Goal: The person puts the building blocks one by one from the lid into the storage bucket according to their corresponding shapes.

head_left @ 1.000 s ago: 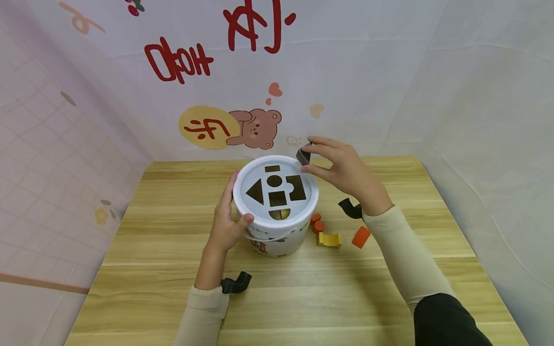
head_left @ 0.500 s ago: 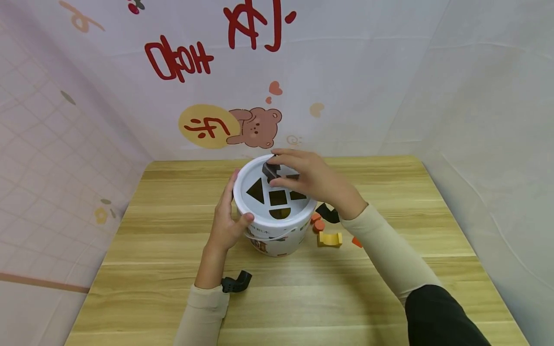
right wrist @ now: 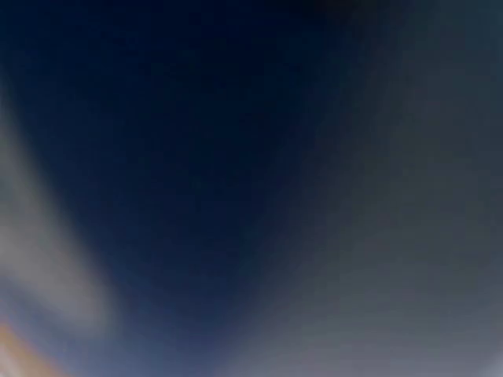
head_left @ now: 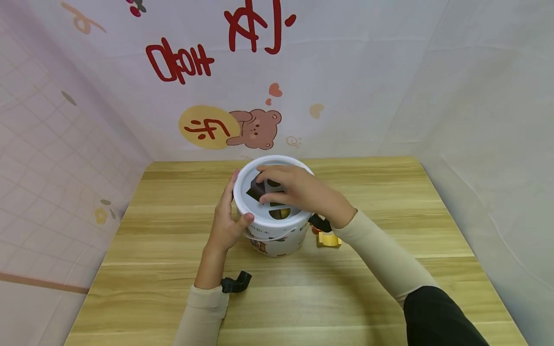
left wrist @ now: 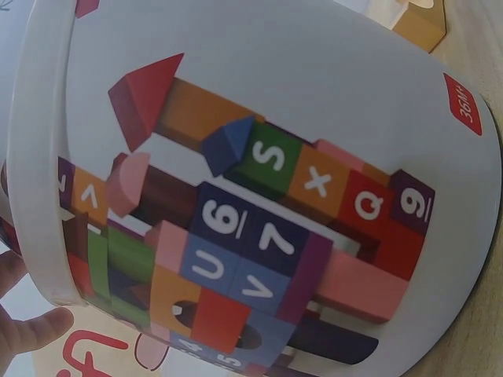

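A white bucket [head_left: 283, 247] with printed toy blocks on its side stands on the table, its white lid [head_left: 254, 215] cut with shaped holes. My left hand [head_left: 227, 228] grips the bucket's left side, thumb at the lid's rim; fingertips also show by the rim in the left wrist view. Over the lid, my right hand [head_left: 296, 190] pinches a dark block [head_left: 258, 184] between thumb and fingers. The block is at the triangular hole on the lid's left; whether it is partly inside I cannot tell. The right wrist view is dark and blurred.
A yellow block with a curved notch [head_left: 330, 240] lies right of the bucket, beside a partly hidden red-orange block [head_left: 316, 229]. Black wrist-worn devices sit at the left wrist [head_left: 237, 282] and right wrist [head_left: 320, 222]. A printed cloth [head_left: 346, 86] hangs behind the wooden table [head_left: 173, 216].
My right hand has carried the dark block leftward from the lid's right far edge, across the lid, and down to the triangular hole. The left hand stays on the bucket.
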{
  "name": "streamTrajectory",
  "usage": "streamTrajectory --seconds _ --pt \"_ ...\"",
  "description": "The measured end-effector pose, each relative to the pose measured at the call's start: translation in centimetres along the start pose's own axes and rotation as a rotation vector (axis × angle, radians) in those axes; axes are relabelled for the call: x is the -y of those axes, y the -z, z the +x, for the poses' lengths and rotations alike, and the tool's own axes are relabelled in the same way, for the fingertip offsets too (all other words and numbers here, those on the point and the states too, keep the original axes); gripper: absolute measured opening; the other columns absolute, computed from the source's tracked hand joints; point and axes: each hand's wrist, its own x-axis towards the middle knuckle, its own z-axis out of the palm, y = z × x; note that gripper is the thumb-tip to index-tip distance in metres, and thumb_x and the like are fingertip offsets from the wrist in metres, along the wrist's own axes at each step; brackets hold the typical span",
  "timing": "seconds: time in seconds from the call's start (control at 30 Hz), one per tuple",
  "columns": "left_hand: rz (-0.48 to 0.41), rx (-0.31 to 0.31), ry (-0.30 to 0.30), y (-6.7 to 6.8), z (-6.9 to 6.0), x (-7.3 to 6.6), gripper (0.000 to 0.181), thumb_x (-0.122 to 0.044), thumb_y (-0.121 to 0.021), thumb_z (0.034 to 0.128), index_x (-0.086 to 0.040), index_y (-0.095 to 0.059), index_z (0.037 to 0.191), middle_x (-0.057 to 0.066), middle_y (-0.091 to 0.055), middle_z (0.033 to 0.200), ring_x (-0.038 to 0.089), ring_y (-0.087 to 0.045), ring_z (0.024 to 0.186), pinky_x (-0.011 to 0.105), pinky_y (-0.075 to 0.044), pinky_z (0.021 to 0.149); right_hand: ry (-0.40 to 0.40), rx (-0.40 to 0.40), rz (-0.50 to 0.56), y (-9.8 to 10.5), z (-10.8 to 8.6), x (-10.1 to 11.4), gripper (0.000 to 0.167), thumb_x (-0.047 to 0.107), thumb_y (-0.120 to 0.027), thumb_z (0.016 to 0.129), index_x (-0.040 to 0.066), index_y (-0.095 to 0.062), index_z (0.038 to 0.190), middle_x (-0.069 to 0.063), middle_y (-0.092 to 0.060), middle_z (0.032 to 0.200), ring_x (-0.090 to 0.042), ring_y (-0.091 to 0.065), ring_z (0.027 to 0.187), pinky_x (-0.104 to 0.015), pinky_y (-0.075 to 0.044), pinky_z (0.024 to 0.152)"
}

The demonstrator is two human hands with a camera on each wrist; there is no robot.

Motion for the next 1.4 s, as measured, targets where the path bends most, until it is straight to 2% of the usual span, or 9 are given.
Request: streamTrajectory --seconds 0.13,0.3,0.43,0.57,0.7,0.8,1.1,1.23,1.4 --pt "-0.004 0.001 0.0 0.0 -0.1 0.1 0.11 -0.086 -0.059 0.0862 -0.023 -0.023 0.17 0.002 -0.032 0.171 0.028 -0.038 0.152 0.059 -0.029 0.122 -0.044 0.033 -0.013 -0.5 -0.2 -0.1 0.034 0.028 -0.084 0.092 0.006 -0.067 0.113 -0.008 -0.071 0.127 -0.017 -0.066 0.107 -0.031 -0.053 0.091" --pt "-0.004 0.004 0.011 0.0 -0.1 -0.1 0.109 -0.086 -0.058 0.0861 -0.027 -0.022 0.17 -0.001 -0.032 0.171 0.027 -0.039 0.152 0.061 -0.03 0.121 -0.104 0.065 -0.012 -0.3 -0.6 -0.1 0.05 0.037 -0.086 0.088 0.006 -0.071 0.124 -0.018 -0.063 0.144 -0.029 -0.058 0.136 -0.04 -0.048 0.111" --pt "-0.005 -0.002 0.011 -0.1 0.0 -0.2 0.109 -0.087 -0.059 0.0854 -0.027 -0.023 0.17 -0.001 -0.034 0.17 0.027 -0.039 0.152 0.062 -0.03 0.12 -0.107 -0.01 0.033 0.9 -1.4 -0.5 0.059 0.029 -0.092 0.083 0.001 -0.071 0.131 -0.025 -0.058 0.148 -0.037 -0.056 0.139 -0.048 -0.047 0.113" --pt "-0.011 -0.016 0.008 -0.2 0.1 -0.1 0.111 -0.087 -0.06 0.0842 -0.025 -0.026 0.169 0.0 -0.035 0.17 0.027 -0.038 0.153 0.061 -0.028 0.122 -0.129 -0.135 0.018 2.9 -3.1 -1.7 0.06 0.019 -0.094 0.08 -0.001 -0.071 0.132 -0.023 -0.06 0.148 -0.039 -0.056 0.139 -0.052 -0.044 0.114" --pt "-0.021 -0.026 0.012 -0.3 0.1 -0.1 0.112 -0.087 -0.061 0.0833 -0.023 -0.027 0.169 0.002 -0.035 0.17 0.027 -0.037 0.153 0.062 -0.027 0.122 -0.231 -0.241 -0.038 4.7 -6.4 -3.5 0.048 0.018 -0.084 0.093 0.002 -0.069 0.136 -0.018 -0.061 0.148 -0.037 -0.055 0.14 -0.056 -0.04 0.117" --pt "-0.021 -0.027 0.013 -0.3 0.2 -0.1 0.112 -0.087 -0.061 0.0832 -0.023 -0.027 0.169 0.005 -0.035 0.17 0.026 -0.036 0.154 0.062 -0.026 0.122 -0.357 -0.269 -0.025 5.2 -9.7 -4.7 0.041 0.02 -0.072 0.102 0.005 -0.067 0.14 -0.017 -0.06 0.15 -0.037 -0.052 0.142 -0.06 -0.039 0.116" --pt "-0.035 -0.03 0.003 -0.4 0.2 0.1 0.115 -0.087 -0.062 0.083 -0.017 -0.028 0.168 0.002 -0.037 0.169 0.027 -0.038 0.152 0.062 -0.027 0.122 -0.657 -0.209 -0.015 3.7 -18.8 -7.0 0.046 0.028 -0.07 0.105 0.006 -0.063 0.145 -0.02 -0.06 0.149 -0.044 -0.052 0.139 -0.067 -0.041 0.109" --pt "-0.031 -0.033 0.015 -0.3 0.2 0.1 0.117 -0.088 -0.062 0.082 -0.015 -0.029 0.168 0.0 -0.039 0.167 0.026 -0.04 0.151 0.061 -0.028 0.122 -0.744 -0.203 -0.007 2.9 -21.5 -7.2 0.049 0.031 -0.07 0.105 0.007 -0.062 0.146 -0.018 -0.059 0.15 -0.043 -0.051 0.14 -0.066 -0.041 0.11" --pt "-0.026 -0.032 0.016 -0.2 0.3 0.1 0.115 -0.087 -0.061 0.0829 -0.018 -0.028 0.168 0.001 -0.039 0.168 0.026 -0.04 0.151 0.061 -0.028 0.122 -0.783 -0.197 -0.006 1.9 -23.5 -7.3 0.049 0.031 -0.07 0.105 0.004 -0.062 0.145 -0.02 -0.06 0.148 -0.045 -0.052 0.139 -0.067 -0.04 0.11"
